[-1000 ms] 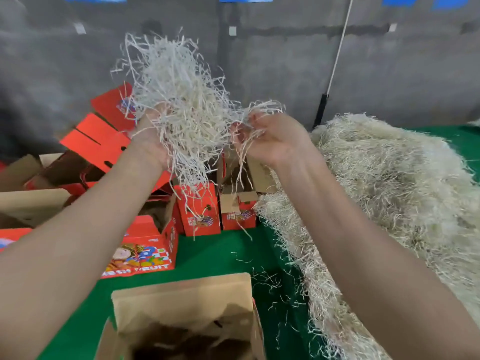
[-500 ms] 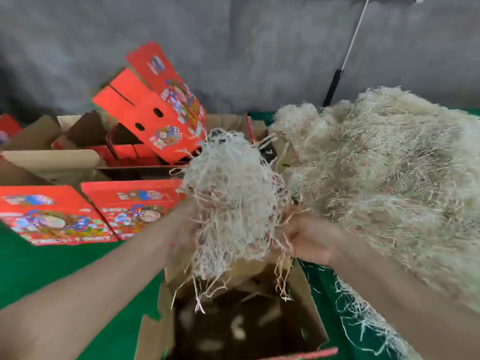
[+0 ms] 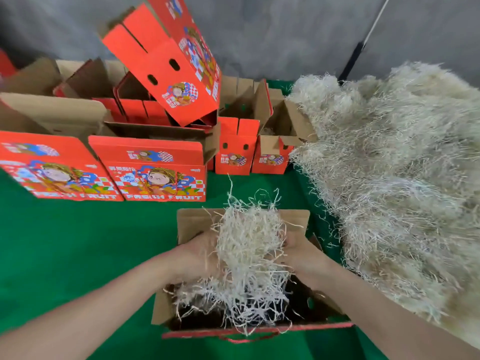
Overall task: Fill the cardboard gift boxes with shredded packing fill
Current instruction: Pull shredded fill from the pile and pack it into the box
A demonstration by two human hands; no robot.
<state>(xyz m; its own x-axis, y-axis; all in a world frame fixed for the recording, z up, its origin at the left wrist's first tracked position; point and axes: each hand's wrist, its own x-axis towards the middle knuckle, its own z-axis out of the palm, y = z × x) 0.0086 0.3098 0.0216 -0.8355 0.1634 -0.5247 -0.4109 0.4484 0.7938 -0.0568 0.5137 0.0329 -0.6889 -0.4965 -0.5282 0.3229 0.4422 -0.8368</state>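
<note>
**Status.** In the lower centre of the frame, the left hand (image 3: 197, 255) and right hand (image 3: 304, 255) hold a wad of shredded fill (image 3: 249, 242) between them over the mouth of the open box (image 3: 192, 219). The wad's lower strands hang inside the box, and its upper half stands above the rim.

**Grip.** Both hands press on the wad from opposite sides. Their fingers are buried in strands, so I cannot tell whether they curl into it or lie flat.

**Risks.**
1. Spillage: strands trail over the box's left wall and near edge. Letting go from this height would likely shed more onto the green cover (image 3: 78, 242).
2. Overfill: the wad looks springy and tangled. Unless pushed down and spread, it will probably sit proud of the rim and obstruct the flaps.
3. Contamination: the loose pile (image 3: 389, 178) at right lies just beside the box (stray strands bridge the gap). A withdrawing right forearm could drag extra fill across.

**Not verifiable.**
- The box floor is dark, so the amount of fill already inside is unclear.
- The hanging strands are blurred.
- The pile runs off the right edge of the frame.
- Both forearms leave the frame at the bottom edge.
- Whether the small printed boxes (image 3: 233, 152) at upper centre hold fill cannot be made out.
</note>
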